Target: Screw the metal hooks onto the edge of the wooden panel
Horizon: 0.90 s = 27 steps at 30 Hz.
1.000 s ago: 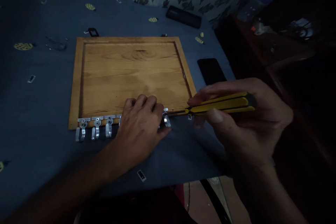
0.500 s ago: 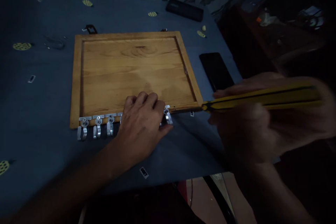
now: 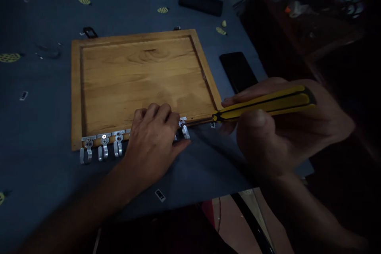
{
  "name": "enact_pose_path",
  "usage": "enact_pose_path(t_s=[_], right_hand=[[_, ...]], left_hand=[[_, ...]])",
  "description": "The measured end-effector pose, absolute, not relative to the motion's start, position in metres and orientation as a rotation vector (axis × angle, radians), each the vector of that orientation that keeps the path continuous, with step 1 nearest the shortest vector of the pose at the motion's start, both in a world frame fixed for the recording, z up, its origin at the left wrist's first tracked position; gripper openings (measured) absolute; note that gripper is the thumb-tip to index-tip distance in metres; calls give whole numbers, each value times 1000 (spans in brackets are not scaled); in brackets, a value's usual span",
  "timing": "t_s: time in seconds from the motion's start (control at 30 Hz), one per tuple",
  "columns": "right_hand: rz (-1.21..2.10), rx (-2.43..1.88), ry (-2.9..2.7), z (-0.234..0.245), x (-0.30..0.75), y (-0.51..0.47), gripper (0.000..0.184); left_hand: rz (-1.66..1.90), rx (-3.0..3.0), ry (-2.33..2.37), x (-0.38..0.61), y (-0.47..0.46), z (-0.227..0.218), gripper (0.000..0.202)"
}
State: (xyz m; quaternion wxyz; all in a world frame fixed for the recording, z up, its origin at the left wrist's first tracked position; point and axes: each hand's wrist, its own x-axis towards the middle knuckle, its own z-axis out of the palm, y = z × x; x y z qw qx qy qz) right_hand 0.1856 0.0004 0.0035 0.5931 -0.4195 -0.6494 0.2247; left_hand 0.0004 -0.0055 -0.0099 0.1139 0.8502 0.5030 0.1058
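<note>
A shallow framed wooden board [image 3: 143, 83] lies on the cloth-covered table. Along its near rail runs a row of silver metal hooks [image 3: 103, 149], some hidden under my left hand [image 3: 150, 143]. That hand is curled over the near rail, fingertips on the wood and thumb out beside the rightmost hook [image 3: 183, 127]. My right hand [image 3: 276, 135] grips the yellow-and-black handle of a screwdriver [image 3: 264, 105]. Its dark shaft runs left along the rail, with the tip at the rightmost hook.
A black phone [image 3: 238, 70] lies right of the board, and a dark oblong case [image 3: 201, 2] at the back. Thin wire-like items [image 3: 49, 52] are at the left. A small black clip-like piece [image 3: 89, 32] sits behind the board. Beyond the right table edge is dark clutter [image 3: 300, 10].
The view has shifted, so the board sits slightly further left. The screwdriver handle has turned in my right hand, whose grip looks different. My left hand stays on the rail.
</note>
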Motion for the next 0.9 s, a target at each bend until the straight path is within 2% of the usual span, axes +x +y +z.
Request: enact_pose_path(t_s=[0.3, 0.47, 0.7, 0.9], right_hand=[[384, -867, -1610, 0, 183, 4, 20], [416, -903, -1579, 0, 182, 4, 19], [380, -791, -1679, 0, 185, 9, 31], [373, -799, -1716, 6, 185, 11, 21]], left_hand=[[309, 2499, 1477, 0, -6, -10, 23], [323, 2497, 1468, 1, -6, -9, 24], [318, 2494, 1473, 1, -5, -10, 23], [329, 2495, 1473, 0, -6, -12, 23]])
